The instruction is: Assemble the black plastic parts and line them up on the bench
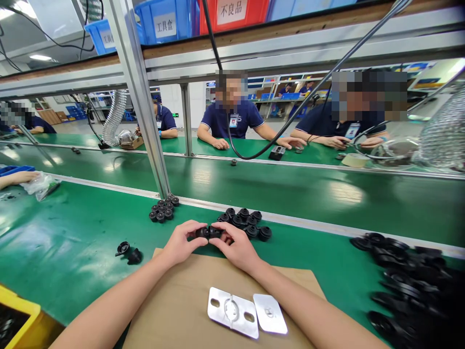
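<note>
Above the far edge of a cardboard sheet (170,300), my left hand (183,244) pinches a small black plastic part (202,233) between thumb and fingers. Facing it, my right hand (237,246) is closed on another black plastic part (215,232). The two parts meet end to end; whether they are joined I cannot tell, since fingers cover much of them. Just behind my right hand lies a cluster of black capped parts (251,220). Small black round pieces (162,210) stand grouped beyond my left hand. Two loose black pieces (134,256) lie left of the cardboard.
A metal plate with slots (232,312) and a smaller metal plate (270,313) rest on the cardboard. Black parts (403,276) are heaped at right, a yellow bin (31,310) at lower left. A metal post (140,97) rises ahead. Co-workers (232,116) sit across the green belt (290,186).
</note>
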{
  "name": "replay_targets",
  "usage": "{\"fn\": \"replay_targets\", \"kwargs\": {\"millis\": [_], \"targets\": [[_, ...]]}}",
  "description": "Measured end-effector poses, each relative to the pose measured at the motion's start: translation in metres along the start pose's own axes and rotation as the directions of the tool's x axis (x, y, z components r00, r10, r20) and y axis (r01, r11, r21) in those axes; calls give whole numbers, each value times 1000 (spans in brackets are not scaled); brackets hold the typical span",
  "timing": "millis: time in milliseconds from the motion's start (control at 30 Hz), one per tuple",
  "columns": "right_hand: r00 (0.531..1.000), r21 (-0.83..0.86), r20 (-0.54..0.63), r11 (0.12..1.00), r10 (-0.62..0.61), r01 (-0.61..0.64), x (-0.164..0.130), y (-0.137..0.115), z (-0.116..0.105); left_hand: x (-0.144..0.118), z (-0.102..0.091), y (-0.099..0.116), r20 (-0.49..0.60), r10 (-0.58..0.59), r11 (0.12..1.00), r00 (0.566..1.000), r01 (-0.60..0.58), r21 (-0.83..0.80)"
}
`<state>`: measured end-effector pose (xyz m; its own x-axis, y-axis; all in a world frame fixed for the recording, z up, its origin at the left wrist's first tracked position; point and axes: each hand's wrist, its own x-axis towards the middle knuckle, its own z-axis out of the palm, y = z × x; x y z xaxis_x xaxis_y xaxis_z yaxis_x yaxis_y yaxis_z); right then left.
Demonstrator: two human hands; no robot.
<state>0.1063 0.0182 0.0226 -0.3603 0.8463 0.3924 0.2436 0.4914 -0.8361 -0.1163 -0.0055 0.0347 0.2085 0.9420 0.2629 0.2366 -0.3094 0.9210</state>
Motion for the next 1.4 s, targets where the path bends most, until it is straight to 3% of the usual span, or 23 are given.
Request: {"fn": "replay_targets", "kwargs": {"millis": [333, 667, 1400], "targets": [[999, 11, -11, 999, -37, 37, 1, -2, -1, -1, 1, 3, 39, -28, 999, 999, 30, -32], [993, 6, 13, 993, -121, 121, 1, -1, -3, -2, 2, 1, 80, 29, 997, 996, -24, -69], [981, 5, 36, 982, -189, 189, 1, -3, -2, -2, 2, 2, 5, -79, 996, 997, 79, -48]]}}
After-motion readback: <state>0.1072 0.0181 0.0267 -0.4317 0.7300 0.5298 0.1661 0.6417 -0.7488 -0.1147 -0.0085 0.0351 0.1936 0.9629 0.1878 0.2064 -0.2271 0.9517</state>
